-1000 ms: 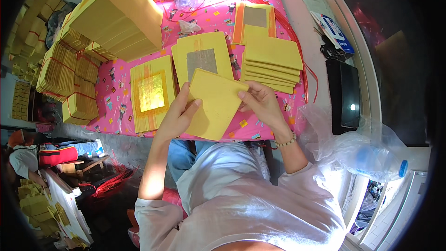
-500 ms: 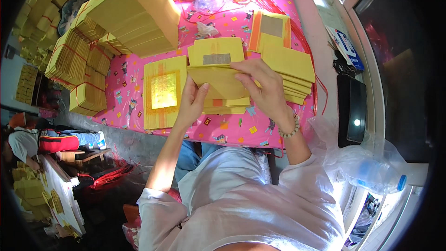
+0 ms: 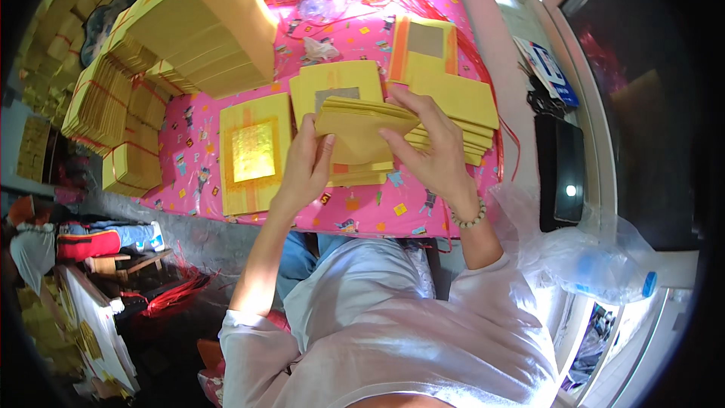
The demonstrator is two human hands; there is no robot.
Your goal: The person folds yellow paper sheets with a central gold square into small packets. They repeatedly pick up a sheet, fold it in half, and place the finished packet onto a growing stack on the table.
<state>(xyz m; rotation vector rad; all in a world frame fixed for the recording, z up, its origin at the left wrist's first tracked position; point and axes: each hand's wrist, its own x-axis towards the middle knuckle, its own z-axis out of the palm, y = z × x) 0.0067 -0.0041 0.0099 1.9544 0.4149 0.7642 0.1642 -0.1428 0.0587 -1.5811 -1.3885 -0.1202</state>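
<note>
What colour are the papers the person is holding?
The papers are plain yellow, seen best in the head view.

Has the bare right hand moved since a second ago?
Yes: the bare right hand has shifted away from the wearer, farther from the near edge of the pink printed tablecloth.

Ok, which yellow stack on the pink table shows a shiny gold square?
The stack just left of the left hand; the middle stack and right-rear stack show grey squares instead.
</note>
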